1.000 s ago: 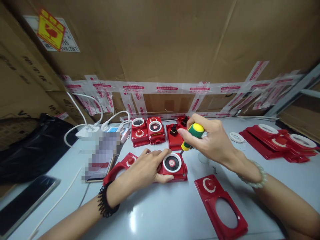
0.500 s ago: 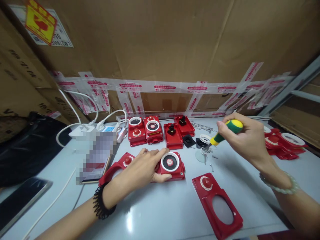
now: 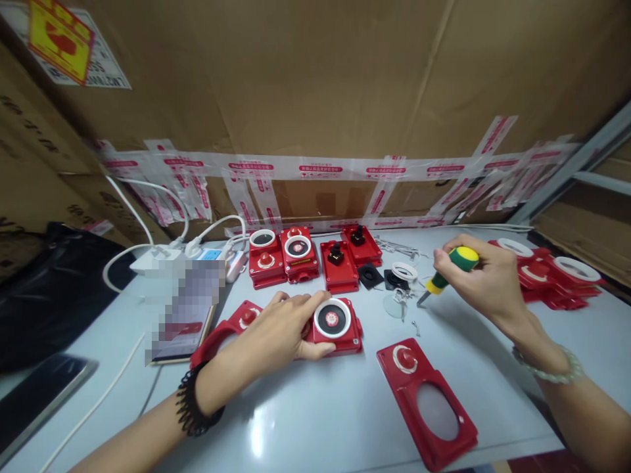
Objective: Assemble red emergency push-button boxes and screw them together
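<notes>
Some loose screws (image 3: 415, 327) lie near the screwdriver (image 3: 460, 261) my right hand (image 3: 486, 282) grips; I think a bump could scatter them. Left of them, my left hand (image 3: 282, 323) holds the white-ringed red box (image 3: 345, 342).

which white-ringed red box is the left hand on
The front-centre red box: the left hand lies across it, while the red boxes farther back are untouched.

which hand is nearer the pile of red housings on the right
Right. The right hand, gripping a screwdriver, is close to the left end of the red housings; the left hand is much farther left, on the white-ringed red unit.
</notes>
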A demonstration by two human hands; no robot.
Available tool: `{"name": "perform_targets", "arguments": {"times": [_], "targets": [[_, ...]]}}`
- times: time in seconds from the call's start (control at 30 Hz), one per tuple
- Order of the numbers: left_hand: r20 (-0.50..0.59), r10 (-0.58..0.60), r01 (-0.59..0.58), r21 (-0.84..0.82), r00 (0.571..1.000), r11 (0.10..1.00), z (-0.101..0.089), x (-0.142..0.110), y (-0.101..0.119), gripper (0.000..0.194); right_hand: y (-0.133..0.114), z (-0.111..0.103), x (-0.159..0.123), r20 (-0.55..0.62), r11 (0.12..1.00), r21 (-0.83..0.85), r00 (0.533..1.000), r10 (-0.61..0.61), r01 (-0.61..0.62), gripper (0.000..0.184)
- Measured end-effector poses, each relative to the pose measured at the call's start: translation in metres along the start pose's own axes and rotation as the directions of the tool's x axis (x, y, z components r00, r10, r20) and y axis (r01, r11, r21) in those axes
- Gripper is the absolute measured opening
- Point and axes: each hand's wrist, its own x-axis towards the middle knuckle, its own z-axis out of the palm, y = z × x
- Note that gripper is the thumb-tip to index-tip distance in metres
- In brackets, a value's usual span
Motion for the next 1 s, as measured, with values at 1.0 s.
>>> {"name": "perform_targets", "arguments": {"times": [1.0], "targets": [[0.018, 0.045, -0.042, -0.128, 0.999, 0.991, -0.010, -0.010, -0.003, 0.048, -0.036, -0.038, 0.022, -0.222, 0.997, -0.027, 0.972, -0.080, 0.076, 0.011]]}}
